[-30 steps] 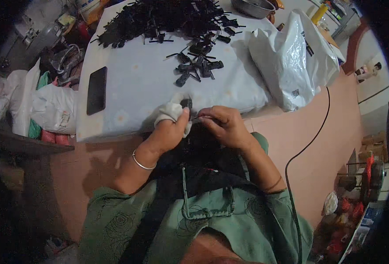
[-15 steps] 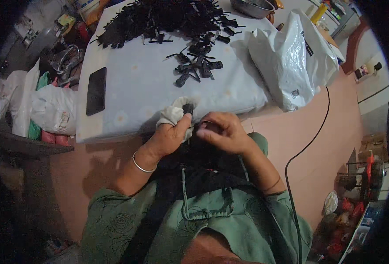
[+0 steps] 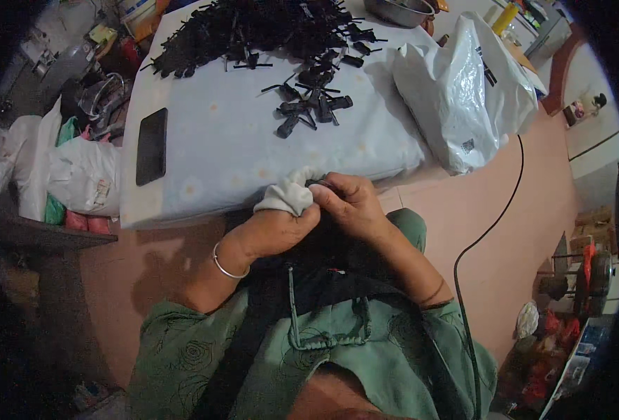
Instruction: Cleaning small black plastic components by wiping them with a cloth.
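In front of my body, at the table's near edge, my two hands meet. My left hand [image 3: 280, 229] is closed around a bunched white cloth [image 3: 285, 197]. Pressed against that cloth, my right hand [image 3: 355, 207] pinches a small black part [image 3: 319, 183], mostly hidden by fingers and cloth. A small cluster of black plastic parts with thin stems [image 3: 315, 103] lies beyond my hands on the pale, flower-patterned table cover [image 3: 215, 150]. Farther back, a big heap of similar black parts [image 3: 253, 35] spreads over the table.
A black phone [image 3: 152, 147] lies at the table's left. On the right stands a large white plastic bag [image 3: 456, 98], with a metal bowl [image 3: 402, 10] behind it. White bags [image 3: 85, 175] fill a dark shelf at left. A black cable [image 3: 488, 234] runs along the right.
My right hand has moved in against the cloth and closed its fingers there. My left hand has rolled over, and the black piece that stuck up from the cloth is now mostly covered.
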Demonstrator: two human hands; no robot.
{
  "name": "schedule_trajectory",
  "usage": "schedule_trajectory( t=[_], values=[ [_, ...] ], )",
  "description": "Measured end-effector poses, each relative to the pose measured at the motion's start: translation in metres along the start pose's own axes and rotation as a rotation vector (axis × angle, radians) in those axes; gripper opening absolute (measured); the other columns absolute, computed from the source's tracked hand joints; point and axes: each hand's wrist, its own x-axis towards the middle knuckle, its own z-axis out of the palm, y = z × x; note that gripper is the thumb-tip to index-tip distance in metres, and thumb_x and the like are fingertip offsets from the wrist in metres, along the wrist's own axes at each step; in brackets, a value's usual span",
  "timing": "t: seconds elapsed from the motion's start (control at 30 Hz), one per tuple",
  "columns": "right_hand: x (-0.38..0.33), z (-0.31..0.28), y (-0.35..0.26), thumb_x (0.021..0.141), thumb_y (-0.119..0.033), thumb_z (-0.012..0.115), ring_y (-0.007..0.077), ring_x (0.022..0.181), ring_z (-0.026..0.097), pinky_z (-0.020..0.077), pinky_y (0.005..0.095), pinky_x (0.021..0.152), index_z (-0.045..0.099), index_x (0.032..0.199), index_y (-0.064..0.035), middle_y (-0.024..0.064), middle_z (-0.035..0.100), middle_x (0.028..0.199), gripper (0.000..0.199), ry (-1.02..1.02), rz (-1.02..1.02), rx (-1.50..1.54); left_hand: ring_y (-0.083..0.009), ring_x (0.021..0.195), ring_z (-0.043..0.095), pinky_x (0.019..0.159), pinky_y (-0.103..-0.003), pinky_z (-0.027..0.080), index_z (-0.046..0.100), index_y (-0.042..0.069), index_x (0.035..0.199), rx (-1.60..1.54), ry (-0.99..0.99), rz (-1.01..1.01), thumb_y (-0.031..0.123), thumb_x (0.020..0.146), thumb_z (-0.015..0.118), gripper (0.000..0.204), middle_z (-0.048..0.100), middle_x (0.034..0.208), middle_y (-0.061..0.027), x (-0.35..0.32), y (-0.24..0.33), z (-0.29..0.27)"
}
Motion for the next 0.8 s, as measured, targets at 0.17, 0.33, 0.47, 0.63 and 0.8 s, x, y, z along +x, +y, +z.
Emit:
schedule_trajectory(
  t=[0.17, 0.33, 0.47, 0.63, 0.8],
  values=[
    [-0.003, -0.004, -0.008, 0.086, -0.022, 0.053, 0.009, 0.055, 0.04, 0.0384, 0.028, 0.05, 0.055, 0.075, 0.0009, 0.0061, 0.048, 0.056, 0.025, -0.071, -0.063, -0.02, -0.0318, 0.079, 0.054, 0.071, -0.035, 0.044, 0.045, -0.002, 0.106, 0.117, -0.01, -0.008, 0.009, 0.079, 0.047, 0.029, 0.055, 0.089, -0.0182, 0.003, -0.007, -0.005],
    [0.0, -0.004, -0.002, 0.09, -0.023, 0.046, 0.0054, 0.059, 0.034, 0.0328, 0.0232, 0.05, 0.048, 0.07, -0.0006, -0.0037, 0.039, 0.058, 0.03, -0.118, -0.028, -0.158, -0.0329, 0.08, 0.053, 0.072, -0.036, 0.043, 0.047, -0.004, 0.103, -0.181, 0.059, -0.307, 0.007, 0.08, 0.046, 0.027, 0.053, 0.088, -0.0191, -0.002, -0.001, -0.008],
    [0.003, 0.005, -0.001, 0.089, -0.024, 0.048, 0.012, 0.052, 0.036, 0.0365, 0.0302, 0.048, 0.051, 0.072, 0.0013, 0.0092, 0.042, 0.053, 0.031, -0.074, 0.003, -0.124, -0.0228, 0.085, 0.051, 0.076, -0.033, 0.042, 0.041, -0.002, 0.113, 0.231, 0.108, 0.102, 0.006, 0.082, 0.042, 0.033, 0.051, 0.094, -0.0133, 0.0, -0.001, -0.004],
    [0.004, 0.008, 0.013, 0.089, -0.026, 0.047, 0.0095, 0.054, 0.035, 0.0369, 0.0295, 0.049, 0.052, 0.073, 0.0016, 0.0074, 0.042, 0.053, 0.033, -0.042, 0.049, -0.033, -0.0322, 0.086, 0.051, 0.076, -0.036, 0.042, 0.045, -0.003, 0.104, 0.181, 0.158, 0.033, 0.005, 0.078, 0.046, 0.028, 0.05, 0.094, -0.0196, 0.0, 0.003, 0.007],
    [0.011, -0.025, 0.014, 0.088, -0.03, 0.049, 0.0096, 0.056, 0.042, 0.0382, 0.0284, 0.051, 0.054, 0.072, -0.0008, 0.0026, 0.047, 0.056, 0.034, -0.187, 0.163, -0.114, -0.035, 0.088, 0.052, 0.078, -0.037, 0.042, 0.05, -0.003, 0.101, 0.2, -0.049, -0.032, 0.006, 0.076, 0.051, 0.027, 0.052, 0.096, -0.0207, 0.006, 0.016, -0.005]
  ],
)
